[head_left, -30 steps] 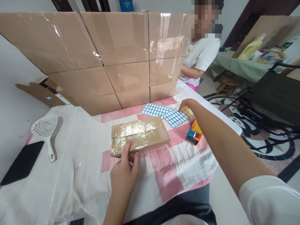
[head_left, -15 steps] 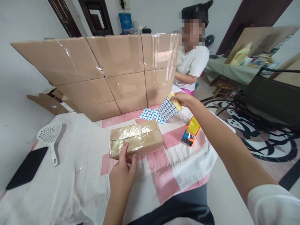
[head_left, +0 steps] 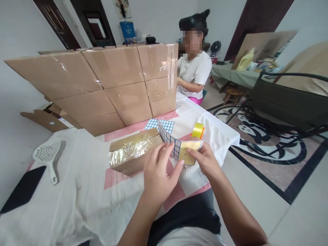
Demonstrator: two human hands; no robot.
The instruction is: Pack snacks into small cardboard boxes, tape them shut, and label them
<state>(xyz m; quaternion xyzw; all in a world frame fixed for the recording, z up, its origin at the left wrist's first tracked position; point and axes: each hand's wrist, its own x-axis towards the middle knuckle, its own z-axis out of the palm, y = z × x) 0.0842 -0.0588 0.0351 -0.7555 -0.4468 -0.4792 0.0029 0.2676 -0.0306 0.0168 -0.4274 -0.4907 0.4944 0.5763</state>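
My right hand (head_left: 206,159) pinches the yellow end of a blue-gridded label sheet (head_left: 188,153). Fingers apart, my left hand (head_left: 160,171) is at the sheet's left side, its fingertips at the grid, holding nothing that I can make out. Behind my left hand a taped cardboard box (head_left: 133,150) lies on the pink and white cloth. Another gridded sheet (head_left: 166,125) lies flat beyond the box, partly hidden by the raised sheet. A yellow tape roll (head_left: 198,130) in an orange holder sits past my right hand, partly covered by the held sheet.
Stacked cardboard boxes (head_left: 125,99) form a wall along the table's back. A white slotted scoop (head_left: 48,155) and a black flat pad (head_left: 24,188) lie at the left. Behind the table's right end sits a person (head_left: 196,71). A dark chair (head_left: 287,97) stands at the right.
My right hand has brought its label sheet nearer to me. My left hand has left the taped box and moved right to the sheet. The view has shifted to the right.
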